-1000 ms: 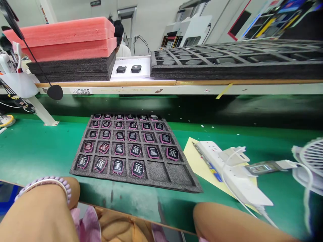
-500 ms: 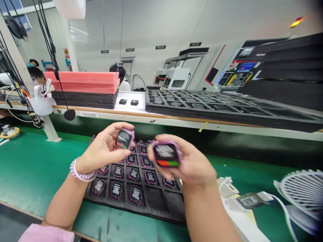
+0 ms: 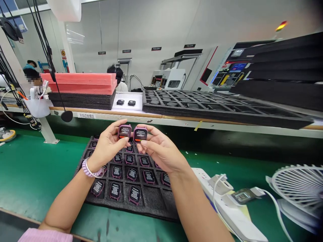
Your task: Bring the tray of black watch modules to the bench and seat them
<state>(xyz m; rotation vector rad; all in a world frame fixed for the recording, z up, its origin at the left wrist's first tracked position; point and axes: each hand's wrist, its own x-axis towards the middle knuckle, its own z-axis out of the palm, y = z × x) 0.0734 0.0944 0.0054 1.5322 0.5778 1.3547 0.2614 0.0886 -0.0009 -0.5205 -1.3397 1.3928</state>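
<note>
The left hand (image 3: 107, 148) is raised above the far half of the black foam tray with square pockets (image 3: 156, 198), its fingers closed around a small square watch body with a purple casing and dark screen (image 3: 124, 131), pinched between thumb and fingertips. Just to the right, the right hand (image 3: 161, 151) grips a second purple-cased square watch body (image 3: 140, 134) the same way. The two pieces sit side by side, edges nearly touching or touching, screens turned toward the camera; each shows small white text and a coloured strip along its lower edge. Both are held above the tray, neither in a pocket, so each hand already has its own piece and the tray lies straight below them.

The tray rests on the green surface (image 3: 30, 174) near its front edge. Most pockets hold like purple watch bodies (image 3: 132, 173) lying flat with screens up; the two pockets at the tray's near right corner are bare foam.

To the right along the surface lie a white power strip with plugged cables (image 3: 227, 208) and, at the right edge, a white fan grille (image 3: 299, 188). On the shelf beyond stand pink and black foam slabs (image 3: 80, 89) and a long black foam tray (image 3: 217, 107).
</note>
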